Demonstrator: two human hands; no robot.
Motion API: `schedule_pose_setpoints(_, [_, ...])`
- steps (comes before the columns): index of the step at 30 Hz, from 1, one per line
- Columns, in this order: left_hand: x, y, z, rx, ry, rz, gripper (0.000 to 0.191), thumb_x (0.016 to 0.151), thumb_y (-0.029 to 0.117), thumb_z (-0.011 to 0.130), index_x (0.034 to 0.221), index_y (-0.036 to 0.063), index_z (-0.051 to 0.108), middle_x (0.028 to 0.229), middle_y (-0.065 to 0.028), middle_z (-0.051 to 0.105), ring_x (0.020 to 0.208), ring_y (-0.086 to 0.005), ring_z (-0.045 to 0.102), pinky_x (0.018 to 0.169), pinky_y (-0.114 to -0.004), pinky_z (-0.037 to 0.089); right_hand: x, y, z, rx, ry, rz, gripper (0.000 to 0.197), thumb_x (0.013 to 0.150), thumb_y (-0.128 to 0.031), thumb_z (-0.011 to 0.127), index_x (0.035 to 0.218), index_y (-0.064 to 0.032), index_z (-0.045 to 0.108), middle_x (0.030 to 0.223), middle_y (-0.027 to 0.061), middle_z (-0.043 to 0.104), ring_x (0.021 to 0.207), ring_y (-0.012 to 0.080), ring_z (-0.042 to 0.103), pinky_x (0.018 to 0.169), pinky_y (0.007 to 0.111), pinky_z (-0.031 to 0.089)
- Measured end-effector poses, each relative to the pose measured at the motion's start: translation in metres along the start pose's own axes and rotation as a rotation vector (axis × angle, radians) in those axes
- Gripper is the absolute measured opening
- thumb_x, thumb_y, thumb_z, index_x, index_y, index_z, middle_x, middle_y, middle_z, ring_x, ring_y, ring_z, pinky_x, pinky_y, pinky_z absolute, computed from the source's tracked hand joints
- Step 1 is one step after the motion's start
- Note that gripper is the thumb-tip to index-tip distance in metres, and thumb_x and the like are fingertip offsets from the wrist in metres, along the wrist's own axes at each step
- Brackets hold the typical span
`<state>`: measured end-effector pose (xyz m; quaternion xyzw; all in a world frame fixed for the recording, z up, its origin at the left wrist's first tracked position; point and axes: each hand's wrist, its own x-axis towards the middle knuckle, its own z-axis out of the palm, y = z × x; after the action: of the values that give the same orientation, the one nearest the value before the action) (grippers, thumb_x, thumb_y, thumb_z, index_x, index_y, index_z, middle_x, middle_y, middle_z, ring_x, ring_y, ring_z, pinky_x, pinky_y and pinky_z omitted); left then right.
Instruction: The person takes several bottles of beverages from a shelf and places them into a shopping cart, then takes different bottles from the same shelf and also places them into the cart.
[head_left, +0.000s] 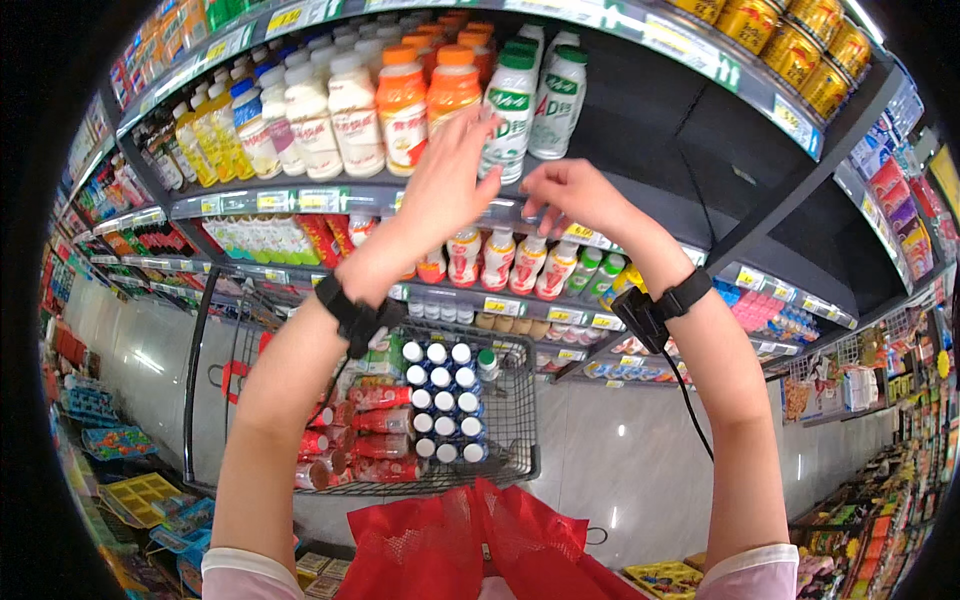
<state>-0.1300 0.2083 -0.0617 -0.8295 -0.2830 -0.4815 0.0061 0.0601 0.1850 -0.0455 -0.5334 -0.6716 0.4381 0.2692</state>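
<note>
My left hand (446, 180) reaches over the shelf edge, its thumb apart from its fingers. The fingertips overlap a white, green-capped drink bottle (514, 97); whether they touch it I cannot tell. Another such bottle (559, 105) stands just to the right. Below that one, my right hand (574, 195) has its fingers loosely bent, with nothing visible in them. Orange-capped bottles (397, 94) stand left of the green-capped ones, partly hidden by my left hand. White-capped bottles (311, 120) line up further left. Black straps with small devices circle both wrists.
Below stands a wire shopping cart (517, 405) with white-capped bottles (445, 401), one green-capped bottle (487, 364) and red-labelled bottles (382, 420). Gold cans (750, 30) fill the upper right shelf. A dark upright post (806, 169) divides the shelving. Small red-white bottles (529, 266) occupy the lower shelf.
</note>
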Motion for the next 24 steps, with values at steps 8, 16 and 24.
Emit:
schedule_pose_setpoints(8, [0.114,-0.026,0.037,0.554,0.006,0.064,0.031,0.075,0.027,0.058,0.102,0.0131,0.057,0.101,-0.0104,0.056,0.091,-0.0288,0.056,0.073,-0.04,0.047,0.015,-0.003,-0.091,-0.209,0.262,-0.141,0.024,0.084,-0.021,0.053,0.098,-0.0015,0.056,0.083,0.0072,0.063,0.056,0.0115,0.059,0.05,0.024,0.047])
schedule_pose_setpoints(16, [0.104,0.042,0.016,0.518,-0.323,-0.003,0.032,0.07,0.033,0.065,0.089,0.0095,0.056,0.076,-0.0147,0.06,0.074,-0.0326,0.059,0.064,-0.04,0.047,0.061,-0.012,-0.117,-0.883,0.779,-0.415,0.054,0.077,-0.031,0.059,0.123,-0.012,0.039,0.124,0.0207,0.038,0.105,0.0363,0.049,0.086,0.042,0.043])
schedule_pose_setpoints(24, [0.027,0.065,0.018,0.412,-0.168,-0.154,0.031,0.074,0.022,0.065,0.096,0.0074,0.05,0.092,-0.0132,0.058,0.083,-0.0333,0.057,0.067,-0.039,0.047,0.089,-0.019,-0.123,-0.949,0.556,-0.458,0.044,0.085,-0.029,0.043,0.122,-0.0046,0.041,0.118,0.0249,0.047,0.106,0.0381,0.048,0.089,0.042,0.04])
